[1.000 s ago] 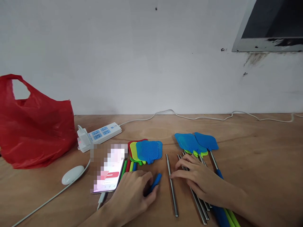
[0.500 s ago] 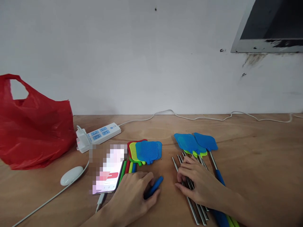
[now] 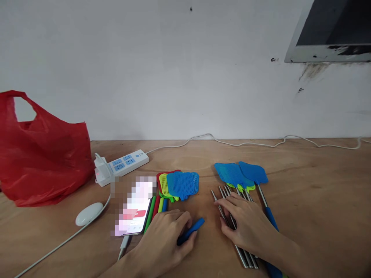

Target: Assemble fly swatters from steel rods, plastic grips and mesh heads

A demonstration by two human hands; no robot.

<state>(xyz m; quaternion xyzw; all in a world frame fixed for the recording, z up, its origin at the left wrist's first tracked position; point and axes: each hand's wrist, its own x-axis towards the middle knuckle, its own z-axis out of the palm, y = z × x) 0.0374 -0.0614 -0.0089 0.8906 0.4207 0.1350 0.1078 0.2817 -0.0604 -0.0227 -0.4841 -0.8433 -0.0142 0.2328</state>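
My left hand [image 3: 164, 241] rests on the table with thumb and fingers closed around a blue handle grip [image 3: 197, 226]. Beyond its knuckles lie green, red, yellow and blue handle grips [image 3: 155, 207], partly hidden by the hand. My right hand [image 3: 246, 222] lies over a bundle of several metal rods [image 3: 245, 258], its thumb and fingers curled about them. Just past the rods are blue fly swatters [image 3: 253, 172] with a yellow-green one beneath. A stack of loose fly swatter heads [image 3: 183, 184], blue on top, sits between the two hands, farther back.
A lit phone [image 3: 135, 212] lies left of the grips, its cable plugged in. Behind it are a white power strip [image 3: 127, 161] and a red plastic bag [image 3: 46, 154]. A white mouse-shaped object [image 3: 89, 214] lies at left. A thin cord [image 3: 240, 145] runs along the wall.
My right index finger has stretched left onto the outermost rod, and the rods' near ends are more even. My left hand stays nearly still with the blue handle grip.
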